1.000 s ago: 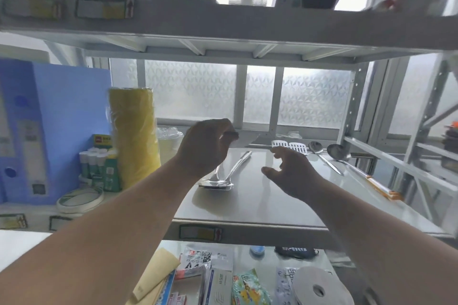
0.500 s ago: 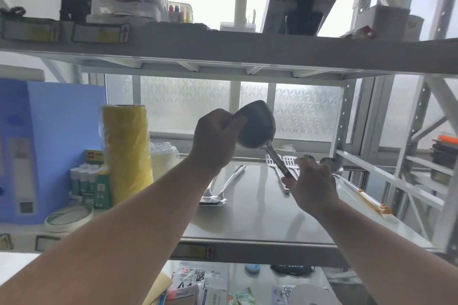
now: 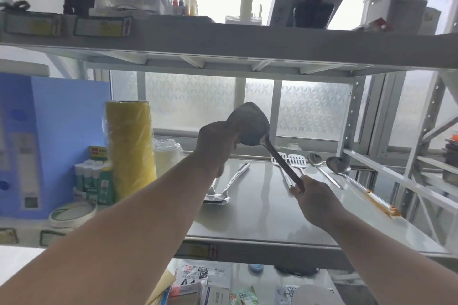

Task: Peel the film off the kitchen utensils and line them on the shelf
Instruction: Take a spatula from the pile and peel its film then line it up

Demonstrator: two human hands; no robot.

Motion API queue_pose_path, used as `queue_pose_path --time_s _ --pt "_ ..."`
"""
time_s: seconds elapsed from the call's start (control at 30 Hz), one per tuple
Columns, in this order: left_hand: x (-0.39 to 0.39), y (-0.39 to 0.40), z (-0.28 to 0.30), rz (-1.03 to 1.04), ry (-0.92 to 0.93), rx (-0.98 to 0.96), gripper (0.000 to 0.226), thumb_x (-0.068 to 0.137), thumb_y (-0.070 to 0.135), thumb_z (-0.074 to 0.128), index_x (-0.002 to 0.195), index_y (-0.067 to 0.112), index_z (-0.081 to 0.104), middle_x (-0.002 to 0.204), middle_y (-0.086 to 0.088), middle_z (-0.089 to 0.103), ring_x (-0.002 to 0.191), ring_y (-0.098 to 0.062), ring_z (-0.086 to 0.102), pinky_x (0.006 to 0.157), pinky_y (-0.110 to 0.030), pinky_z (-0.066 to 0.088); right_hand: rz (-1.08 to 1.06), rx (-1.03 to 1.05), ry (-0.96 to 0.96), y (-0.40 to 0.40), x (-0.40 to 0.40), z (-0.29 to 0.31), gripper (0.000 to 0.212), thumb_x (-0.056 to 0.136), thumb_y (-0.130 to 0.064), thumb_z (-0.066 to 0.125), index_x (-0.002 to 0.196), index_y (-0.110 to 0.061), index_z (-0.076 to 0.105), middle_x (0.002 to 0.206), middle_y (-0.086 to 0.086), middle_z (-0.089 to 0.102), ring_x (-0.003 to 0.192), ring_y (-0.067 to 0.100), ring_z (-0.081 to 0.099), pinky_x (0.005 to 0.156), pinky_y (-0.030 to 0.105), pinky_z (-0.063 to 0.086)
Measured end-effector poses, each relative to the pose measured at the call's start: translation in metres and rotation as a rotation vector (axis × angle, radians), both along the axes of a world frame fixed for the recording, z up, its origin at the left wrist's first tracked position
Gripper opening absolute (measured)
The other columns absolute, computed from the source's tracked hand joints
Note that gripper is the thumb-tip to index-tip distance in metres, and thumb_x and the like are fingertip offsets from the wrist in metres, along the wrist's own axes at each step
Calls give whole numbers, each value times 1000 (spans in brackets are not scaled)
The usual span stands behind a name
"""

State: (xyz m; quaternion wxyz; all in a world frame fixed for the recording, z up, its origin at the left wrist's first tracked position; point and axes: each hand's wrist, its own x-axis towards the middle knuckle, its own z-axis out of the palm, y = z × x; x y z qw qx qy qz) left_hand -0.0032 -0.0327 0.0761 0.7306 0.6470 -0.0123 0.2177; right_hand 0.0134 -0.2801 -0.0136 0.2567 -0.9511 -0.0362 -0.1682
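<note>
Spatula (image 3: 250,124) now lifted off the shelf (image 3: 260,220), which it lay on a second ago; right hand (image 3: 314,197) grips its handle, left hand (image 3: 217,140) pinches the blade, probably starting the film.

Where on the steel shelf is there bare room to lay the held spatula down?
The bare patch on the steel shelf lies between the unpeeled utensils on the left and the slotted turners. The back right is crowded with turners, spoon and ladle.

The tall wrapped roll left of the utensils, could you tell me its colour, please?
Yellow roll, clearest in the head view.
</note>
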Motion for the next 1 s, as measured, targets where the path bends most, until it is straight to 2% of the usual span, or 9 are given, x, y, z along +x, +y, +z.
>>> queue_pose_path --time_s 0.1,0.17,0.23,0.27,0.37,0.5,0.63,0.77,1.0 --pt "9 -9 -14 -105 52 43 42 86 48 86 102 10 78 96 -8 80 79 -17 77 76 -33 61 32 57 25 6 -2 0 19 103 -35 55 93 -19 57 83 -1 62 79 23 58 71 36 42" --pt "18 -10 -27 -68 72 194 45 91 46 82 98 2 76 92 -12 76 79 -19 75 83 -40 64 51 101 17 13 -3 2 18 101 -34 58 93 -18 57 82 -3 61 81 25 58 73 36 43" --pt "29 -4 -42 9 87 638 44 94 51 74 97 7 76 96 -12 75 85 -27 70 82 -37 58 47 133 16 20 -3 3 14 98 -32 63 102 -19 59 84 -8 61 88 26 62 79 37 48" --pt "31 -1 -48 45 130 910 47 95 58 68 112 15 77 114 -10 77 103 -29 71 91 -37 55 43 139 27 22 -2 4 14 95 -31 64 106 -22 60 87 -8 62 91 26 63 79 37 52" --pt "36 7 -66 69 366 1413 63 100 68 47 154 36 51 162 4 50 151 -24 43 120 -43 35 63 226 106 28 2 -1 13 93 -22 60 106 -24 60 92 0 70 70 19 69 46 26 50" --pt "51 17 -85 -20 539 1389 65 104 69 39 161 39 42 169 4 40 156 -26 34 124 -50 29 170 539 174 37 13 -13 11 101 -15 58 97 -7 65 87 18 72 59 22 72 61 40 65" --pt "63 18 -97 -71 550 1401 51 110 55 39 158 41 48 160 0 52 149 -29 44 119 -40 39 179 606 258 45 31 -24 21 107 -20 52 100 -5 64 92 23 73 57 25 71 55 35 61" --pt "73 21 -96 -50 583 1525 46 110 30 47 156 30 51 155 -6 54 144 -32 49 111 -34 40 159 635 284 58 47 -26 22 108 -24 49 102 -6 61 91 20 75 48 20 66 43 25 50" --pt "88 39 -97 19 663 1615 52 106 32 50 157 23 48 159 -8 47 145 -37 47 116 -41 42 69 718 364 77 69 -21 30 105 -23 49 101 2 65 86 20 74 42 18 57 39 20 42"
